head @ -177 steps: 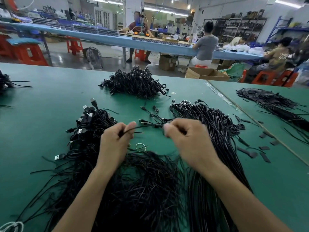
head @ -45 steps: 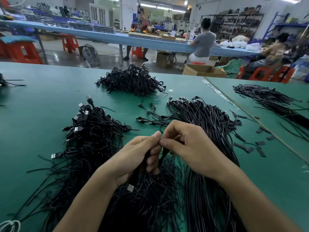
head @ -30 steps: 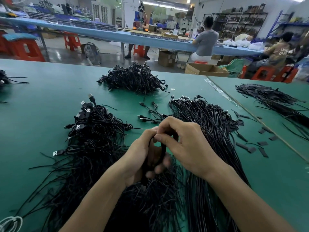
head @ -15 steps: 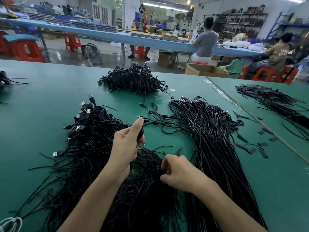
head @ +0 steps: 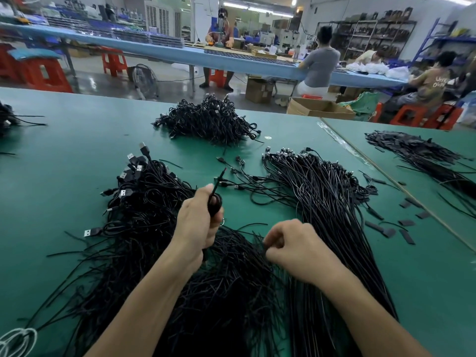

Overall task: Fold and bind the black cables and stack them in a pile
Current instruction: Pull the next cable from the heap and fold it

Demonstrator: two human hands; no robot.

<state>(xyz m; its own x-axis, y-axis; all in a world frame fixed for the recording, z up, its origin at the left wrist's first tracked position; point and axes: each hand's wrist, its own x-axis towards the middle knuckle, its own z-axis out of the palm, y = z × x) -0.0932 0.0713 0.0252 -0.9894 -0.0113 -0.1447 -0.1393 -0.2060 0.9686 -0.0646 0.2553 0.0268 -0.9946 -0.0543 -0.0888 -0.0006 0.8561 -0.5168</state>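
Vs 1 s ago the hands have parted: L hand (head: pixel 198 228) stayed up by the plug heap, R hand (head: pixel 296 251) has dropped to the near heap.

Green table (head: pixel 64 155), 2 hands, 6 black heaps in view:
- long straight cables (head: pixel 324 202), R of centre, fanned from near edge to far plug ends
- thin-strand heap (head: pixel 226 284), nearest, under both forearms
- plug heap (head: pixel 144 199), L of centre, USB ends pointing far-left
- bound pile (head: pixel 206 122), far centre, a tangled mound of short bundles
- strip heap (head: pixel 422 161) on the adjoining table top, far R
- edge heap (head: pixel 6 117), cut off at L edge

Flat black bits (head: pixel 387 231) lie scattered R of the long cables; too small to count.

1 folded cable (head: pixel 214 205): black, doubled into a tight loop, held above the table between plug heap and long cables, one end poking up and away. L fingers are curled round it, thumb on top. R fingers are curled, thumb and fingertip pinching strands of the thin-strand heap.
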